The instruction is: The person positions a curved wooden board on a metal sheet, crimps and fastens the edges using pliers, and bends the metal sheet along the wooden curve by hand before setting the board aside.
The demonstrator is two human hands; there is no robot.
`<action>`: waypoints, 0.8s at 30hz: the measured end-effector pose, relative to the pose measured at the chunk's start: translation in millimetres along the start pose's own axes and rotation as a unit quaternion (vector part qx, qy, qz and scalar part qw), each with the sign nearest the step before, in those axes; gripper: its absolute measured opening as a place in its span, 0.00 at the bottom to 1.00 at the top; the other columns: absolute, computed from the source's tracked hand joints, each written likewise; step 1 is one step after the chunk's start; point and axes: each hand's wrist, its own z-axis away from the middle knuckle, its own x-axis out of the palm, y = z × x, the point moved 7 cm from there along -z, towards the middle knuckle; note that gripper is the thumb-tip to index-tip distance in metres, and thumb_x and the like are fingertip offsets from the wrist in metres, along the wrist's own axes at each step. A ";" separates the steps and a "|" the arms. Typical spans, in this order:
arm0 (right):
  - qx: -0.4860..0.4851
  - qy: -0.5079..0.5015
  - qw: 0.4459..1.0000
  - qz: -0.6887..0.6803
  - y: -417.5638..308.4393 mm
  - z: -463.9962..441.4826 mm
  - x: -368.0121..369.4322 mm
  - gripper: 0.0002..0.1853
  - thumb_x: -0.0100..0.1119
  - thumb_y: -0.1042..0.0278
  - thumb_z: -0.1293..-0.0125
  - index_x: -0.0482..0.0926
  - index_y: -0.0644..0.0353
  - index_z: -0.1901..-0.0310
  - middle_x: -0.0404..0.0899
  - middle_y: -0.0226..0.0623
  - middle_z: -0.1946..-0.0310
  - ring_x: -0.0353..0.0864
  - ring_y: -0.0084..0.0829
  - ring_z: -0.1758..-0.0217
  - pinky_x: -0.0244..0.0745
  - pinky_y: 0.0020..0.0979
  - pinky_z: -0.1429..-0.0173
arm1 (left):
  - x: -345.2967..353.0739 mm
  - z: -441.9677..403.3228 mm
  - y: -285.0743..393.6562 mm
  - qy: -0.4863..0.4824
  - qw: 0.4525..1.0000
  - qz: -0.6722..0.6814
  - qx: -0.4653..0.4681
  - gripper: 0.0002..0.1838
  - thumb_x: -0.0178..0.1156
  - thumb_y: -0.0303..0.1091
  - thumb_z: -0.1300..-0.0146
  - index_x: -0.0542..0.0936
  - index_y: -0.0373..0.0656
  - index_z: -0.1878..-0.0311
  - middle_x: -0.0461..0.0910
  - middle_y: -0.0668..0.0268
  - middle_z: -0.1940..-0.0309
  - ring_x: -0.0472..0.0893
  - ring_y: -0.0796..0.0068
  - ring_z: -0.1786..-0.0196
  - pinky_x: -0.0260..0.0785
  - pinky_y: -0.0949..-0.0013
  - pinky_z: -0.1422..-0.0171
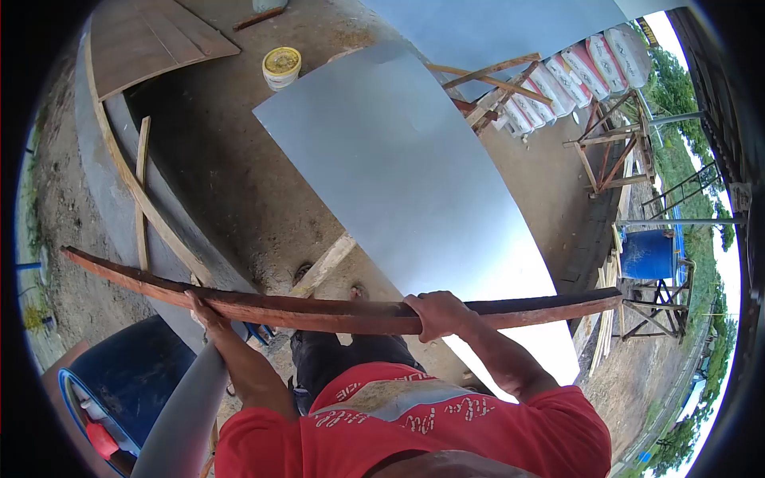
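A long reddish-brown wooden beam [343, 314] lies crosswise in front of my body, held at waist height. Near its left part, my left hand [209, 313] grips it with the fingers mostly hidden by the wood. My right hand [437, 314] is wrapped over the beam right of the middle. Beyond the beam, a large smooth grey sheet [398, 167] stretches away, and the beam's right half crosses over its near end in view. A pale wooden plank [328, 265] meets the sheet's left edge.
A blue barrel [131, 382] and a grey pipe [187, 414] stand close at the left. A low wall [119, 171] with wooden strips runs along the left. Ahead is a yellow-topped bucket [281, 67]; stacked bags [574, 76], trestles [613, 151] and another blue barrel [647, 255] are at the right.
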 end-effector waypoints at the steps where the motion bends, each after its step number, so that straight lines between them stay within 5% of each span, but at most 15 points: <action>1: 0.013 0.010 1.000 -0.002 8.0 7.9 3.2 0.38 0.72 0.59 0.62 0.72 0.53 0.43 0.82 0.42 0.62 0.83 0.43 0.55 0.78 0.42 0.51 | 13.0 22.9 -10.7 0.003 1.000 -0.008 -0.003 0.31 0.64 0.53 0.39 0.70 0.43 0.39 0.79 0.59 0.58 0.80 0.59 0.59 0.76 0.59 0.50; 3: -0.010 0.062 0.998 -0.021 20.8 -17.1 -5.6 0.36 0.71 0.59 0.63 0.73 0.53 0.46 0.82 0.41 0.63 0.83 0.44 0.56 0.78 0.43 0.52 | 47.9 15.4 2.5 -0.024 0.999 -0.004 -0.042 0.22 0.62 0.46 0.38 0.73 0.43 0.46 0.77 0.61 0.62 0.80 0.62 0.61 0.76 0.58 0.54; 5: -0.018 0.063 0.997 -0.033 47.0 -3.2 17.2 0.35 0.71 0.58 0.64 0.74 0.53 0.48 0.82 0.40 0.65 0.84 0.45 0.58 0.79 0.44 0.54 | 12.3 29.5 -36.2 0.049 0.996 -0.027 -0.072 0.15 0.59 0.42 0.38 0.74 0.43 0.54 0.76 0.64 0.67 0.80 0.64 0.63 0.76 0.59 0.57; 15: 0.062 0.088 0.993 -0.043 120.1 59.4 24.8 0.36 0.74 0.54 0.69 0.78 0.54 0.51 0.83 0.39 0.61 0.83 0.43 0.55 0.77 0.40 0.50 | 131.6 126.4 -44.9 0.067 0.987 -0.116 -0.086 0.17 0.65 0.44 0.48 0.70 0.44 0.68 0.67 0.69 0.79 0.69 0.73 0.82 0.60 0.66 0.81; 19: 0.077 0.129 0.988 -0.041 135.9 95.0 39.8 0.36 0.75 0.52 0.70 0.79 0.55 0.52 0.84 0.39 0.60 0.83 0.42 0.55 0.76 0.39 0.48 | 161.0 132.5 -55.7 0.039 0.996 -0.081 -0.025 0.12 0.66 0.37 0.48 0.73 0.42 0.69 0.68 0.70 0.80 0.69 0.74 0.83 0.60 0.67 0.81; 24: 0.108 0.177 0.977 -0.043 178.6 131.1 96.2 0.38 0.75 0.50 0.71 0.80 0.55 0.52 0.83 0.37 0.58 0.82 0.39 0.54 0.70 0.41 0.42 | 219.1 180.4 -79.5 -0.027 0.995 -0.098 -0.024 0.12 0.67 0.33 0.48 0.75 0.38 0.65 0.72 0.69 0.75 0.74 0.75 0.75 0.68 0.68 0.70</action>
